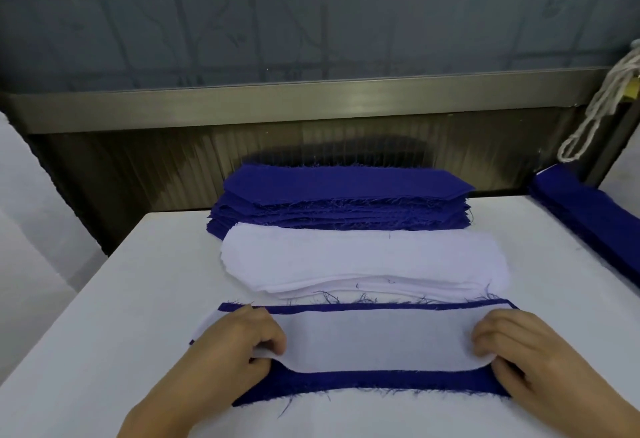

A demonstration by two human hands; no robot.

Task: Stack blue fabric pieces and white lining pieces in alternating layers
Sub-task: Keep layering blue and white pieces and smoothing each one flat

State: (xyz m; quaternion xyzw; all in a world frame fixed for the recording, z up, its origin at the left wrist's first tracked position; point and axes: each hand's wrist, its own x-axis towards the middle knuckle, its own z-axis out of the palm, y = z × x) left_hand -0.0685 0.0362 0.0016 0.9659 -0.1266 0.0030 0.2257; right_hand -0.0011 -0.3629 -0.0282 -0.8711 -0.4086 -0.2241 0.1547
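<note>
The white lining (374, 340) lies on a blue piece (374, 384) at lower centre. It sits high, so I'd draw it down until the blue border shows evenly. Left hand (235, 344) and right hand (519, 347) each pinch an end of the lining, fingers curled — wrists low at the bottom corners.

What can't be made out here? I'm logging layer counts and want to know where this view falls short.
Head view only:
- Layers under the white lining piece: it covers the blue fabric piece below; anything deeper is hidden.
- Ends of that lining piece: the left hand and right hand cover them.
- Blue stack and white stack counts: edges too fine and blurred.
- Blue pile at right: cut by the frame edge.
</note>
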